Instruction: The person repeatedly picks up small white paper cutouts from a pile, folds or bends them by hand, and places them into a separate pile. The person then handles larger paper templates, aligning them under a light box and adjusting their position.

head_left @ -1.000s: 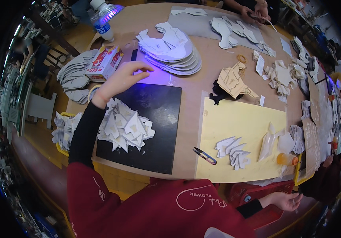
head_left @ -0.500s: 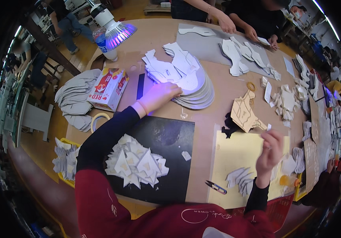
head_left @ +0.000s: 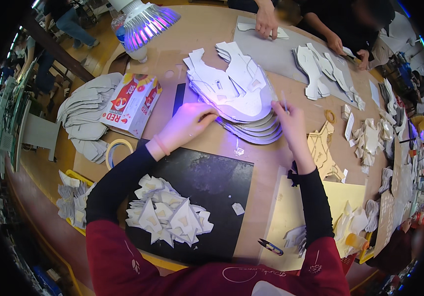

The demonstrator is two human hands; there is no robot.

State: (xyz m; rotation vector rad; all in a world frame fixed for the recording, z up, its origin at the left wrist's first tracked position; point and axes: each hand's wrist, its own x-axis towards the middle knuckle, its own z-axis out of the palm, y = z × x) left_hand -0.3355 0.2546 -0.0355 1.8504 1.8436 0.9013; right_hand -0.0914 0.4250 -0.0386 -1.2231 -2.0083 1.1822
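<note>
A stack of white cut pieces [head_left: 239, 93] with rounded lower edges and a notched top lies in front of me, its lower layers fanned toward me. My left hand [head_left: 192, 122] is closed, thumb and forefinger pinched at the left lower edge of the top piece. At the stack's right edge is my right hand [head_left: 292, 123], fingers bent together round a slim pale stick [head_left: 284, 100]; its exact kind is unclear. A lamp [head_left: 147, 24] casts violet light over the stack from the upper left.
A black mat [head_left: 221, 197] bears a heap of small white pieces [head_left: 170, 212]. Thread snips [head_left: 271, 247] lie on yellow card [head_left: 283, 207]. Left stand a red-and-white box [head_left: 130, 106], grey-white pieces [head_left: 86, 108] and a tape roll [head_left: 119, 152]. Other people's hands [head_left: 267, 22] work across the table.
My right hand has swung from the yellow card up and left to the stack's right edge. My left hand has shifted from the top of the stack to its lower left edge.
</note>
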